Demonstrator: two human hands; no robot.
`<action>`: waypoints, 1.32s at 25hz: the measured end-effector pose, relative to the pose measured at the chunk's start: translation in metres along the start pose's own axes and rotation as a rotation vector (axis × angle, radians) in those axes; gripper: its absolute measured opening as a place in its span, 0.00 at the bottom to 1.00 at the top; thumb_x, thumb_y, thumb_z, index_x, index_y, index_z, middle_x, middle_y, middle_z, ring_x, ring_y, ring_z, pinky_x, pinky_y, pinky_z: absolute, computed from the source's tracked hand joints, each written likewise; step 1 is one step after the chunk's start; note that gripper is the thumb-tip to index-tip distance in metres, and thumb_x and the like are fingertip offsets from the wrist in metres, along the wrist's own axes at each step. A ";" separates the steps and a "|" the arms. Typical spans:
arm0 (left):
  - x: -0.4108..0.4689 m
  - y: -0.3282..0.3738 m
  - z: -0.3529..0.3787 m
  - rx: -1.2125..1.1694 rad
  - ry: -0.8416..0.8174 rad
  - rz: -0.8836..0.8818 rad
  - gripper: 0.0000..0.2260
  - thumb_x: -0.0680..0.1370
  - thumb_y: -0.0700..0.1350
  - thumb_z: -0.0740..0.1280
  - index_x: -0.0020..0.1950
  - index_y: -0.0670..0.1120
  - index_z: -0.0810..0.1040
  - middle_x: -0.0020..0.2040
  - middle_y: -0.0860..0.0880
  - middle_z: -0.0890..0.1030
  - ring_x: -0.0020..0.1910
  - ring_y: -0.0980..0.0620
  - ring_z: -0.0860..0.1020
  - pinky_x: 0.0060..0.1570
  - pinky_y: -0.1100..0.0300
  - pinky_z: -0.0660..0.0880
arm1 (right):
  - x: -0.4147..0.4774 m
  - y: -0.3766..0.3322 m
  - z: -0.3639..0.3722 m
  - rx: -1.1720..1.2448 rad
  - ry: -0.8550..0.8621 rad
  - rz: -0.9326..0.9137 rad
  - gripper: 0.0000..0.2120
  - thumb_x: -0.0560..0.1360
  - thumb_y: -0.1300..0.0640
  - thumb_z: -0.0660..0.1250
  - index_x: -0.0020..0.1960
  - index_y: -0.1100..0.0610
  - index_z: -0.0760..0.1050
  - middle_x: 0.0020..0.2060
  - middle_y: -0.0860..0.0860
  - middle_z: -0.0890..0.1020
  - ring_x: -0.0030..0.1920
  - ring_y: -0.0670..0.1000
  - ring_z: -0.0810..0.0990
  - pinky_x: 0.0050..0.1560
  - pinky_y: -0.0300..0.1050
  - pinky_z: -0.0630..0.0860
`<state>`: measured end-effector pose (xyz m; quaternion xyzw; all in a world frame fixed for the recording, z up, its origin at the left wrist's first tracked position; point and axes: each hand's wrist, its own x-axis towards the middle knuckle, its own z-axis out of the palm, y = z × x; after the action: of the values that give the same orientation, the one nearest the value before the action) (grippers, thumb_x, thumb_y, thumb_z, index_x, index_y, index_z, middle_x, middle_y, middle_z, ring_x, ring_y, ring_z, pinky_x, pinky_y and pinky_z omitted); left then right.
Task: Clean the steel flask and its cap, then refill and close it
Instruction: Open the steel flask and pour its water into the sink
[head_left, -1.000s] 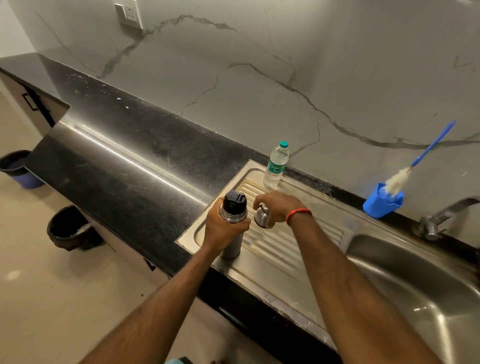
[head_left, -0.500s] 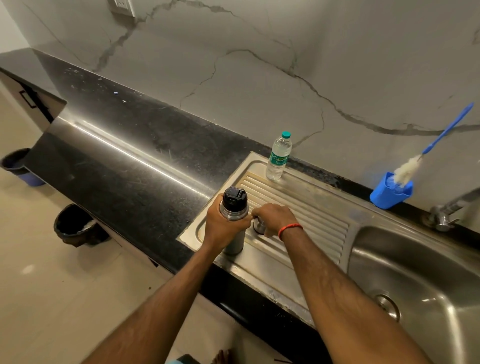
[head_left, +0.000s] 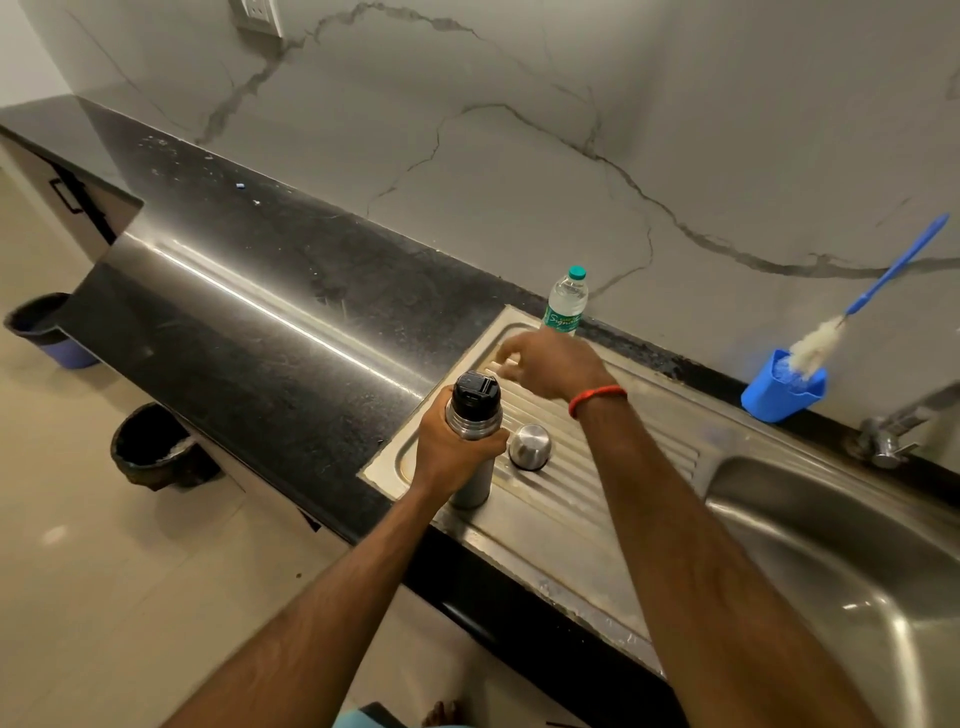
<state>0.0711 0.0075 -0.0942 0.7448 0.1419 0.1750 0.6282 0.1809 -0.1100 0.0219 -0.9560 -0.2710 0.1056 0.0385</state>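
The steel flask (head_left: 474, 415), with a black stopper on top, stands upright on the ribbed steel drainboard (head_left: 597, 483). My left hand (head_left: 452, 449) grips its body just below the stopper. The steel cap (head_left: 530, 446) sits dome-up on the drainboard right beside the flask, with nothing touching it. My right hand (head_left: 553, 364) hovers above the drainboard behind the flask, fingers relaxed and holding nothing, blurred by motion. A small plastic water bottle (head_left: 566, 304) with a green cap stands at the drainboard's back edge, just beyond my right hand.
The sink basin (head_left: 852, 587) lies to the right, with a tap (head_left: 891, 434) at its back. A blue holder (head_left: 782, 392) with a long blue-handled bottle brush (head_left: 852, 306) stands by the wall. Black countertop (head_left: 249, 322) stretches left. Two bins (head_left: 156, 449) sit on the floor.
My right hand set the steel cap down on the drainboard beside the flask, let go and rose toward the water bottle. My left hand kept its hold on the flask.
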 end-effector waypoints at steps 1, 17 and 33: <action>0.000 0.000 0.000 0.001 -0.001 -0.006 0.24 0.63 0.38 0.82 0.55 0.47 0.78 0.46 0.49 0.84 0.44 0.54 0.83 0.45 0.57 0.82 | -0.005 -0.011 -0.020 0.084 0.022 -0.018 0.17 0.80 0.42 0.64 0.62 0.51 0.79 0.56 0.52 0.82 0.46 0.50 0.81 0.51 0.49 0.78; 0.000 0.011 -0.007 0.001 -0.101 -0.063 0.23 0.64 0.36 0.81 0.53 0.54 0.79 0.46 0.53 0.86 0.46 0.54 0.85 0.46 0.55 0.82 | -0.016 -0.078 -0.021 -0.226 -0.187 -0.148 0.20 0.75 0.44 0.72 0.57 0.59 0.79 0.40 0.52 0.78 0.41 0.54 0.79 0.41 0.48 0.74; 0.003 0.009 -0.009 0.016 -0.127 -0.094 0.25 0.58 0.50 0.80 0.53 0.57 0.78 0.48 0.52 0.86 0.48 0.52 0.85 0.51 0.46 0.83 | -0.011 -0.076 -0.032 -0.308 -0.227 -0.388 0.20 0.73 0.51 0.76 0.62 0.57 0.81 0.52 0.54 0.84 0.31 0.46 0.77 0.31 0.35 0.75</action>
<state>0.0695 0.0149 -0.0842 0.7519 0.1380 0.0967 0.6374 0.1405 -0.0515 0.0655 -0.8629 -0.4644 0.1601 -0.1184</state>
